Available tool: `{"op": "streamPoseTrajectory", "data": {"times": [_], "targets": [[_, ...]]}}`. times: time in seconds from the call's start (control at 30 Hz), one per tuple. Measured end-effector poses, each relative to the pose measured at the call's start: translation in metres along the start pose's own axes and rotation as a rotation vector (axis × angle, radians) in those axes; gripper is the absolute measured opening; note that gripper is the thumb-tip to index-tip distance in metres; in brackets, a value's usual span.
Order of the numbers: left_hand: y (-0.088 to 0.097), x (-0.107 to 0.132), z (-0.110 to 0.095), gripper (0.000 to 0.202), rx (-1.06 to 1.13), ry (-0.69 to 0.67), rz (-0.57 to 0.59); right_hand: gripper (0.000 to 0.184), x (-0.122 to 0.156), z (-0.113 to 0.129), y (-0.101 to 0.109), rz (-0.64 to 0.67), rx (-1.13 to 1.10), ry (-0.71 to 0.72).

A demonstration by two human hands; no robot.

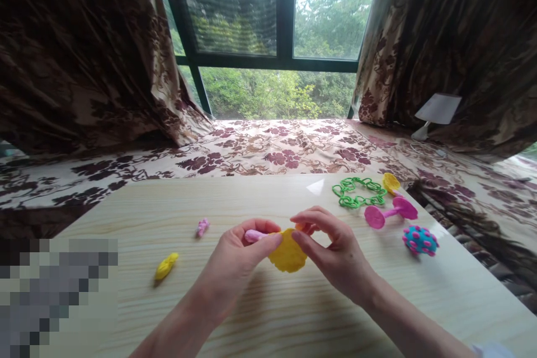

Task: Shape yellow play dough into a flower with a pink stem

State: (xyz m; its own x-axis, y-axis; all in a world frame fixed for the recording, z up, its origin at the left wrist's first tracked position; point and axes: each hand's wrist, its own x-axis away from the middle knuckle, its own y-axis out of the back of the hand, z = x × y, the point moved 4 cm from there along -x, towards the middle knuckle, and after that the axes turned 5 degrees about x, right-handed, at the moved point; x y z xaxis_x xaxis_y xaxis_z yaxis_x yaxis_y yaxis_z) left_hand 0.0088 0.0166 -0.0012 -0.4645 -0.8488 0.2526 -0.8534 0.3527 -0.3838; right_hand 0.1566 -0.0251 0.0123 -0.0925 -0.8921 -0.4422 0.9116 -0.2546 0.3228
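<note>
Above the table, between my two hands, is a flat yellow clay disc [287,254] with an uneven, crinkled edge. A pink clay stick [254,235] pokes out at its left side, between the thumb and fingers of my left hand [243,249]. That hand's thumb presses on the disc's left edge. My right hand [333,240] pinches the upper right edge of the disc between thumb and fingers. Where stick and disc meet is hidden behind the left thumb. A small orange bit shows near the right fingertips; I cannot make out what it is.
On the table [159,207] lie a pink clay lump [202,227] and a yellow clay lump [166,266] at left. At right are a green clay chain [359,193], a yellow clay disc piece [391,183], a pink clay dumbbell [391,212] and a blue pink-dotted ball [420,241].
</note>
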Motion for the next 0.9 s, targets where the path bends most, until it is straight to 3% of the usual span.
{"op": "streamPoseTrajectory", "data": {"times": [0.2,0.4,0.9], "targets": [[-0.012,0.002,0.003,0.02,0.108,0.038,0.079,0.011,0.0,-0.001,0.0,-0.025,-0.026,-0.009],[-0.016,0.005,0.003,0.012,0.005,-0.006,-0.003,0.011,0.0,0.001,-0.001,0.022,0.002,0.01],[-0.006,-0.001,0.009,0.012,-0.096,-0.039,0.022,0.015,-0.004,0.001,0.002,0.091,0.111,-0.002]]}}
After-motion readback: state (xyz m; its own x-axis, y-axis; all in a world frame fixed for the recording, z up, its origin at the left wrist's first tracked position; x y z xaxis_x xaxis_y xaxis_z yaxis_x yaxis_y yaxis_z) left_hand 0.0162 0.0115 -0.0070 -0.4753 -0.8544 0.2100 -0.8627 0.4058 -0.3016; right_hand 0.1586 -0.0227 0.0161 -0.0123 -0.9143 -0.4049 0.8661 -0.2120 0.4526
